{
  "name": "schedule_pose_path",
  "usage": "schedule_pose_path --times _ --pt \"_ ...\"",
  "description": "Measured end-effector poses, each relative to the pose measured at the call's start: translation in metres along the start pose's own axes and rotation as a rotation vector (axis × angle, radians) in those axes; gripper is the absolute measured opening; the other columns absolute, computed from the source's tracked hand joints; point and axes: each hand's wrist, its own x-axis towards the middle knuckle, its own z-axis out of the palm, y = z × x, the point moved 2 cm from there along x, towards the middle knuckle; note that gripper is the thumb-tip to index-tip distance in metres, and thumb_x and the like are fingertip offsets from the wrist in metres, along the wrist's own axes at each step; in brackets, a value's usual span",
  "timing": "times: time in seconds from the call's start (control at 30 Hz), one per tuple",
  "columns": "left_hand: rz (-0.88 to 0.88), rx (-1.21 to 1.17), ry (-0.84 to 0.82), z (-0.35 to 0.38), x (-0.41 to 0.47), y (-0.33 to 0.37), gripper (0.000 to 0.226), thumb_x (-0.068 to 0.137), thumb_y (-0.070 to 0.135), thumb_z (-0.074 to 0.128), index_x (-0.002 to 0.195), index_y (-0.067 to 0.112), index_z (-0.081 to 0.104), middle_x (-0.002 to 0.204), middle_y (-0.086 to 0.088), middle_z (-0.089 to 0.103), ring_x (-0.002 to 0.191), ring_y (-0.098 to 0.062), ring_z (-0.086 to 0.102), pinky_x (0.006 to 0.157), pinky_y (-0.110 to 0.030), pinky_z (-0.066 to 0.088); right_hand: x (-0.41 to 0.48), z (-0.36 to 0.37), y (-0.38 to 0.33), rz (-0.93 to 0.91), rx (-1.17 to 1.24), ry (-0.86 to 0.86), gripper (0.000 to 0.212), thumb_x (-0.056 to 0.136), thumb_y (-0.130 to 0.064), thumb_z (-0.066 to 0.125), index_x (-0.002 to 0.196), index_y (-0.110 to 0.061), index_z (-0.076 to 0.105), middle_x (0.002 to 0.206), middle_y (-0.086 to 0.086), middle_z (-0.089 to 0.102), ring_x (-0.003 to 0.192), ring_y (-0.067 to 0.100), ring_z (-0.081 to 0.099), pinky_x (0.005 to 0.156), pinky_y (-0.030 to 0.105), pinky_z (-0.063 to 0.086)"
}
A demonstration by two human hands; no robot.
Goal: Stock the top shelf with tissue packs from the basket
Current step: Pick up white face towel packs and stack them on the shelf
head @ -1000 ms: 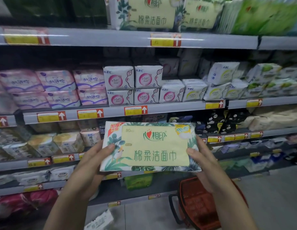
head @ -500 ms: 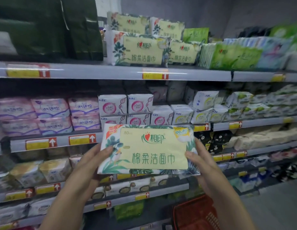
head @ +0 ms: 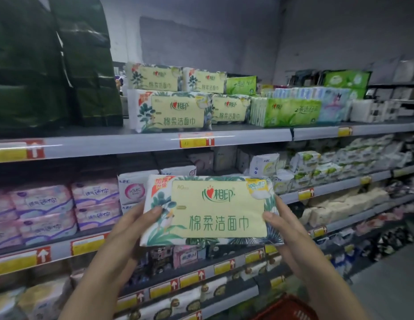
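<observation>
Left hand (head: 132,229) and right hand (head: 288,230) grip the tissue pack (head: 215,209) by its ends, label facing us; matching packs (head: 173,112) sit on the top shelf (head: 97,145) at twelve o'clock, red basket (head: 287,308) at five.

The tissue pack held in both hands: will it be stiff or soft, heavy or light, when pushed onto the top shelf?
Probably soft: the tissue pack has rounded corners where the left hand and right hand grip its ends. Likely light for its size, as thumbs and fingers alone carry it. Its glossy wrapper may slide on the top shelf.
</observation>
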Motion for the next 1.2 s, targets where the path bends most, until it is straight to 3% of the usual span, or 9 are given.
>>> schedule_pose_path --times 0.2,0.37,0.43,0.53,0.63,0.77,0.9,1.03,1.2 --pt "0.042 -0.019 -0.031 0.012 0.023 0.010 0.112 0.013 0.056 0.092 0.113 0.015 0.063 0.098 -0.009 0.075 0.084 -0.022 0.074 0.063 -0.027 0.060 0.015 -0.005 -0.009 -0.030 0.012 0.014 0.097 0.064 -0.038 0.079 0.144 -0.041 0.025 0.139 -0.017 0.035 0.121 0.004 0.033 0.107 0.037 0.025" --pt "0.076 -0.053 -0.003 0.026 0.047 0.013 0.124 0.016 0.056 0.093 0.127 0.017 0.055 0.105 -0.007 0.074 0.091 -0.024 0.073 0.068 -0.034 0.061 0.036 -0.018 -0.015 -0.099 0.024 0.016 0.106 0.052 -0.048 0.077 0.145 -0.038 0.027 0.138 -0.014 0.038 0.109 -0.001 0.048 0.101 0.032 0.035" --pt "0.101 -0.060 0.000 0.037 0.057 0.013 0.113 0.017 0.053 0.094 0.118 0.016 0.058 0.098 -0.007 0.075 0.083 -0.022 0.074 0.061 -0.030 0.059 0.045 -0.027 -0.018 -0.126 0.008 -0.008 0.120 0.036 -0.058 0.084 0.142 -0.041 0.031 0.142 -0.013 0.039 0.123 0.007 0.045 0.109 0.037 0.033" --pt "0.130 -0.075 0.004 0.057 0.077 0.015 0.094 0.027 0.047 0.094 0.110 0.015 0.060 0.091 -0.008 0.076 0.075 -0.019 0.073 0.058 -0.028 0.059 0.068 -0.047 -0.020 -0.165 0.042 -0.027 0.097 0.032 -0.055 0.084 0.119 -0.049 0.043 0.139 -0.009 0.046 0.118 0.011 0.053 0.106 0.038 0.039" --pt "0.146 -0.075 0.019 0.074 0.102 0.017 0.090 0.038 0.044 0.093 0.115 0.012 0.061 0.099 -0.012 0.075 0.083 -0.025 0.072 0.069 -0.035 0.058 0.098 -0.070 -0.025 -0.196 0.010 -0.035 0.115 0.022 -0.067 0.085 0.126 -0.046 0.043 0.142 -0.006 0.047 0.124 0.017 0.051 0.106 0.044 0.040" --pt "0.195 -0.046 0.014 0.098 0.138 0.022 0.082 0.039 0.046 0.087 0.111 0.017 0.064 0.105 -0.010 0.074 0.084 -0.023 0.072 0.072 -0.037 0.057 0.141 -0.098 -0.037 -0.229 0.007 -0.059 0.103 0.015 -0.069 0.083 0.111 -0.050 0.051 0.121 -0.017 0.059 0.110 0.009 0.059 0.090 0.035 0.048" --pt "0.246 -0.066 0.032 0.119 0.170 0.026 0.104 0.022 0.050 0.094 0.115 0.015 0.062 0.101 -0.006 0.075 0.082 -0.018 0.073 0.061 -0.025 0.057 0.187 -0.124 -0.046 -0.249 0.024 -0.054 0.119 0.020 -0.066 0.086 0.129 -0.040 0.048 0.130 -0.006 0.057 0.118 0.019 0.057 0.097 0.042 0.046" --pt "0.290 -0.049 0.048 0.135 0.194 0.032 0.114 0.032 0.051 0.093 0.133 0.017 0.052 0.113 -0.003 0.072 0.094 -0.019 0.072 0.066 -0.025 0.057 0.224 -0.138 -0.056 -0.284 0.030 -0.109 0.105 0.033 -0.054 0.088 0.130 -0.036 0.051 0.124 -0.003 0.064 0.111 0.018 0.062 0.084 0.034 0.051" --pt "0.365 0.037 0.080 0.150 0.212 0.040 0.066 0.063 0.041 0.081 0.123 0.021 0.061 0.110 -0.001 0.073 0.101 -0.020 0.069 0.081 -0.030 0.057 0.253 -0.151 -0.068 -0.328 0.035 -0.062 0.042 0.073 -0.021 0.076 0.098 -0.043 0.050 0.093 -0.018 0.065 0.084 -0.003 0.063 0.068 0.020 0.047"
